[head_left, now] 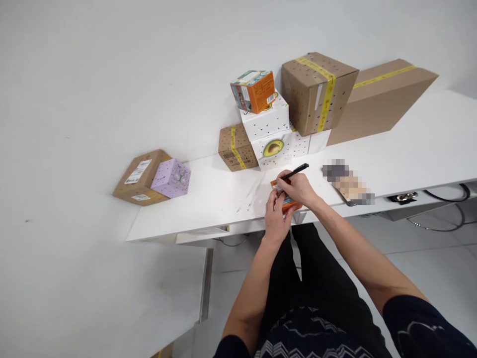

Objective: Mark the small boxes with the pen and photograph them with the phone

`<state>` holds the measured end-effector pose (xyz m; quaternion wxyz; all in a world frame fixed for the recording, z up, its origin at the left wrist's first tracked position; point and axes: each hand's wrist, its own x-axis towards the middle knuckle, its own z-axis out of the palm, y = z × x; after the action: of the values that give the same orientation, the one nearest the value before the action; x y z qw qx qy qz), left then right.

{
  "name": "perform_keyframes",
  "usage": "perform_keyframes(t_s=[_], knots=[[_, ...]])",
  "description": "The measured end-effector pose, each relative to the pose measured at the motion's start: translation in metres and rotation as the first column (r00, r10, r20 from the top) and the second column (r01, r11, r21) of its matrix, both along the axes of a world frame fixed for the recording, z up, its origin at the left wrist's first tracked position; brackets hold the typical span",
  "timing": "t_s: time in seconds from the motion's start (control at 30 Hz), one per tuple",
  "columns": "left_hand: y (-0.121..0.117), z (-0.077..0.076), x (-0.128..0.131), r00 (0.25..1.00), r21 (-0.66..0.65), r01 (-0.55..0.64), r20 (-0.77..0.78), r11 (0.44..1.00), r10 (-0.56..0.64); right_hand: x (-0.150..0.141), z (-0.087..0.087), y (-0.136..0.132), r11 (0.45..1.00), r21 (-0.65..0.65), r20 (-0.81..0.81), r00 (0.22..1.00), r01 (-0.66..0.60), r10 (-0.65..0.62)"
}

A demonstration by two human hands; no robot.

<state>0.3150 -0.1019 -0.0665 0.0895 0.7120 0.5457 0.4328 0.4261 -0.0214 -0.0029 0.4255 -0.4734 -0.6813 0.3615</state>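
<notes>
A black pen (297, 170) is gripped in my right hand (297, 187), slanting up to the right. Its lower tip is hidden by my fingers. Under both hands, close to the table's front edge, lies a small orange and blue box (293, 205), mostly covered. My left hand (276, 217) rests on the near left part of this box with fingers bent over it. Whether the pen tip touches the box I cannot tell.
White boxes with avocado prints (271, 125) carry another orange box (257, 92). Brown cartons (313, 94) stand around them along the wall. A phone with a blurred screen (345, 183) lies right of my hands. Far left sit a brown carton (132, 181) and a purple box (172, 177).
</notes>
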Motion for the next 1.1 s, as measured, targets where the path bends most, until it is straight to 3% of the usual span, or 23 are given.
perform_keyframes(t_s=[0.5, 0.6, 0.73, 0.8, 0.87, 0.9, 0.97, 1.03, 1.1], knots=[[-0.001, -0.001, -0.001, 1.0, -0.022, 0.011, 0.01, 1.0, -0.01, -0.001, 0.001, -0.001, 1.0, 0.014, -0.011, 1.0, -0.001, 0.001], [0.0, -0.001, -0.001, 1.0, -0.009, 0.0, -0.003, 1.0, -0.001, -0.001, -0.003, 0.0, 0.993, -0.023, -0.176, 0.978, 0.114, -0.116], [0.0, -0.001, -0.003, 1.0, 0.009, 0.003, -0.01, 1.0, -0.003, 0.016, -0.02, 0.005, 0.942, -0.028, -0.363, 0.875, 0.335, -0.322], [0.0, -0.001, -0.003, 1.0, 0.014, 0.012, -0.006, 1.0, -0.012, 0.033, -0.032, 0.008, 0.905, 0.108, -0.229, 0.896, 0.411, -0.38], [0.0, -0.001, -0.003, 1.0, 0.021, 0.014, 0.005, 1.0, -0.014, 0.051, -0.044, 0.011, 0.894, 0.297, 0.12, 0.915, 0.336, -0.384], [0.0, -0.001, -0.003, 1.0, 0.026, 0.014, 0.01, 1.0, -0.014, 0.059, -0.049, 0.012, 0.902, 0.356, 0.325, 0.873, 0.243, -0.363], [0.001, -0.001, -0.003, 1.0, 0.035, 0.01, 0.016, 0.999, -0.01, 0.069, -0.057, 0.013, 0.929, 0.365, 0.643, 0.706, 0.057, -0.296], [0.001, -0.001, -0.003, 1.0, 0.042, 0.007, 0.013, 0.999, -0.008, 0.07, -0.063, 0.014, 0.945, 0.326, 0.783, 0.57, -0.033, -0.25], [0.001, -0.002, -0.003, 1.0, 0.038, 0.007, 0.006, 0.999, -0.008, 0.067, -0.066, 0.014, 0.95, 0.306, 0.82, 0.523, -0.059, -0.232]])
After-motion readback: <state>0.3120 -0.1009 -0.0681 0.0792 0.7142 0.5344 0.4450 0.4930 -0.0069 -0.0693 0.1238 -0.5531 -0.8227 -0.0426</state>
